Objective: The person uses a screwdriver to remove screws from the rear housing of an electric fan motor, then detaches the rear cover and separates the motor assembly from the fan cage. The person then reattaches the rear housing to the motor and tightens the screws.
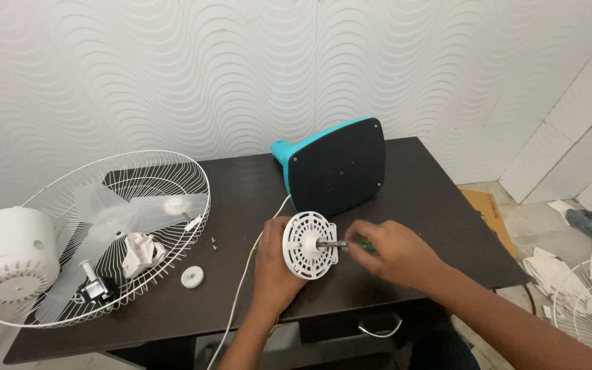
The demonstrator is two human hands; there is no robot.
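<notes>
1. The round white slotted plastic motor plate with a metal shaft point(309, 244) stands on edge near the front of the dark brown wooden table point(419, 199), its shaft pointing to my right.
2. My left hand point(277, 264) grips the plate from behind and below, fingers curled around its rim.
3. My right hand point(386, 252) is closed around a green-handled screwdriver point(361, 245), its tip meeting the plate beside the shaft.
4. A thin white cord point(244, 274) runs from behind the plate past my left wrist and over the table's front edge.
5. Just behind the plate stands a teal plastic fan base with a dark flat underside point(334, 164), tipped on its side.
6. A small white plastic disc point(192, 277) and two tiny screws point(214, 241) lie left of my left hand.
7. Farther left, a white wire fan guard point(173, 164) holds translucent fan blades point(104, 212), a white switch part and a small motor piece.
8. A white rounded motor housing point(9, 257) sits at the far left edge.
</notes>
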